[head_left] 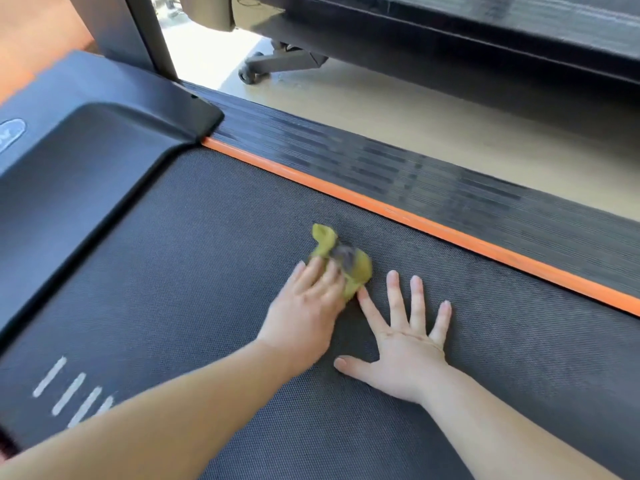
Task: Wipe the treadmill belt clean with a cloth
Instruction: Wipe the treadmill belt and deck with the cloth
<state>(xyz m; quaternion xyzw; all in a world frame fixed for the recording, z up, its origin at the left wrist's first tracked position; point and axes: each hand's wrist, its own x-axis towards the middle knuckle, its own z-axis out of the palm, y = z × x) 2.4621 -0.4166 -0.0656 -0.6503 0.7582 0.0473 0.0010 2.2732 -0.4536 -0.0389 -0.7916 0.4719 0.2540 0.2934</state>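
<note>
Treadmill belt [207, 254] fills the view, dark and textured, and right in the middle of it sits the cloth [356, 268], a bunched yellow-green rag with a grey smudge. The left hand [304, 306] is on the cloth's near edge, fingers laid fairly straight over it and pressing it onto the belt; they are a little blurred. Just to the right, the right hand [405, 355] lies flat on the belt, palm down, fingers spread wide and grasping nothing, its forefinger tip touching the cloth. Beyond them runs an orange strip [415, 220] beside the ribbed black side rail [450, 188]. The motor cover [86, 161] sits far left, and a chair caster [247, 76] stands on the pale floor [450, 116].
</note>
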